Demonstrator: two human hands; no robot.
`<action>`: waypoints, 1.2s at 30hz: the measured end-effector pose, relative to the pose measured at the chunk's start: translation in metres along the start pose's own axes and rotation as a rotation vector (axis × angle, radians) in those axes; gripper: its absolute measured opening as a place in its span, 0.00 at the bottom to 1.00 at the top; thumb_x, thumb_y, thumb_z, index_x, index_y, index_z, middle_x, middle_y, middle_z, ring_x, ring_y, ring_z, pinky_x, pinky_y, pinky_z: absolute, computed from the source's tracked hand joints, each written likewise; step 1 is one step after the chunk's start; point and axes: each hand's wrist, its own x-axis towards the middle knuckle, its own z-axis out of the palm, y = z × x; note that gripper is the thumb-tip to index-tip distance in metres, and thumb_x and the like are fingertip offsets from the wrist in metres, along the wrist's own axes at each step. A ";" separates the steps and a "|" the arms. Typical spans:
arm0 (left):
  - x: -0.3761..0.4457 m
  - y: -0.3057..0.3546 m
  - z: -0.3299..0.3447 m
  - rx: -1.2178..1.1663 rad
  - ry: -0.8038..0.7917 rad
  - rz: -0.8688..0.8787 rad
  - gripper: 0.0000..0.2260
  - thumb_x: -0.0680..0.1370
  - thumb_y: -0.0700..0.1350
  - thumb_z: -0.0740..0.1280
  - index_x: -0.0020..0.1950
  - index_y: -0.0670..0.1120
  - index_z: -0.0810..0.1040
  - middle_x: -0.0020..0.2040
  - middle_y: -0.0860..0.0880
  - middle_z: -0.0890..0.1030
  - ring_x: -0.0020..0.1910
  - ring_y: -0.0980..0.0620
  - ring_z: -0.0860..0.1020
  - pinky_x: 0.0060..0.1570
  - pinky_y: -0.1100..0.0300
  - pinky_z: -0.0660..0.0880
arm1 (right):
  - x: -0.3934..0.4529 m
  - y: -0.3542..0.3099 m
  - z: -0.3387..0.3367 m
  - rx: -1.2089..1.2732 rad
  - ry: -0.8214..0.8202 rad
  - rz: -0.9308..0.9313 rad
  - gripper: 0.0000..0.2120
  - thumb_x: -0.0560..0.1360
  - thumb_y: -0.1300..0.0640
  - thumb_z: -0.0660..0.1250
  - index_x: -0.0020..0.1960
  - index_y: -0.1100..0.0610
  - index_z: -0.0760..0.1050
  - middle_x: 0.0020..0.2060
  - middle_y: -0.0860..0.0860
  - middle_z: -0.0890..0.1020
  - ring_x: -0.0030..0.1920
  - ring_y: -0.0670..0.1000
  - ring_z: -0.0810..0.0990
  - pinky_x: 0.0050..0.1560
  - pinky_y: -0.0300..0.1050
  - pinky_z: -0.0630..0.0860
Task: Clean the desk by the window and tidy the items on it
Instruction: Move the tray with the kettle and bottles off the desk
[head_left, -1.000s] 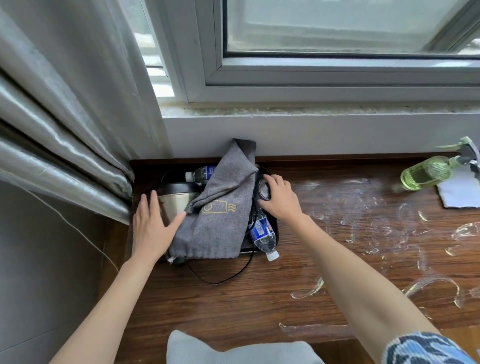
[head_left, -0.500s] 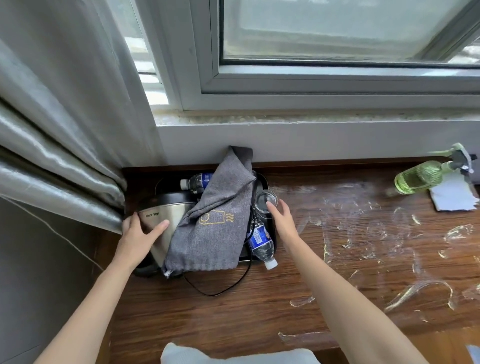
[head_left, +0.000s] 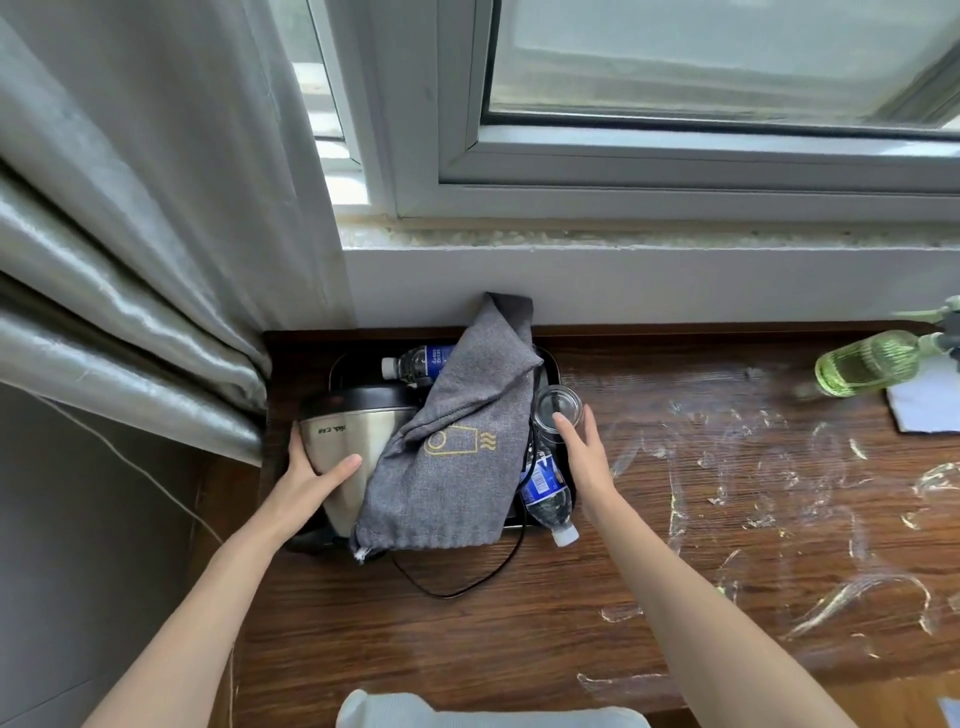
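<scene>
1. A dark brown wood-grain desk (head_left: 519, 613) is seen below a white-framed window (head_left: 675, 171); its right part is streaked with whitish wet smears (head_left: 779, 493).
2. Grey satin curtains (head_left: 130, 260) are hung at the left, reaching down beside the desk's back-left corner.
3. A black rectangular tray (head_left: 550, 366) is set in that corner, against the wall.
4. A grey cloth drawstring bag with a yellow printed emblem (head_left: 452, 452) is draped over the tray's contents.
5. A stainless steel electric kettle with a black lid (head_left: 358, 421) is lying tilted at the tray's left; a black cord (head_left: 467, 587) loops onto the desk in front.
6. The left hand (head_left: 306, 478) is wrapped around the kettle body, thumb and fingers curled on it.
7. The right hand (head_left: 582, 452) is held released, fingers straight, fingertips touching a clear glass jar (head_left: 558, 410) at the tray's right edge.
8. Two blue-labelled plastic water bottles are noted: one (head_left: 415, 361) at the tray's back, one (head_left: 545, 493) overhanging its front-right.
9. A green spray bottle (head_left: 867, 364) is lying at far right, touching a white cloth (head_left: 924, 410).
</scene>
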 end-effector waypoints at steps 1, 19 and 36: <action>0.001 0.000 -0.001 -0.011 -0.017 0.005 0.43 0.75 0.49 0.70 0.79 0.50 0.41 0.74 0.49 0.64 0.68 0.56 0.64 0.63 0.63 0.60 | 0.000 0.000 0.001 0.010 0.001 0.004 0.37 0.74 0.37 0.65 0.78 0.42 0.51 0.76 0.48 0.60 0.74 0.52 0.61 0.73 0.57 0.60; 0.014 0.007 0.011 -0.181 -0.128 0.124 0.57 0.58 0.61 0.72 0.78 0.54 0.41 0.73 0.56 0.60 0.69 0.61 0.62 0.64 0.65 0.59 | -0.003 0.000 0.025 0.040 0.026 0.063 0.41 0.68 0.33 0.67 0.76 0.39 0.53 0.75 0.50 0.63 0.72 0.54 0.64 0.71 0.59 0.63; -0.019 -0.002 0.026 -0.159 -0.102 0.136 0.59 0.58 0.62 0.73 0.78 0.52 0.41 0.75 0.55 0.60 0.71 0.59 0.63 0.70 0.60 0.59 | -0.022 0.023 0.007 0.138 0.218 0.011 0.43 0.59 0.33 0.71 0.72 0.38 0.63 0.64 0.44 0.74 0.68 0.53 0.70 0.70 0.60 0.65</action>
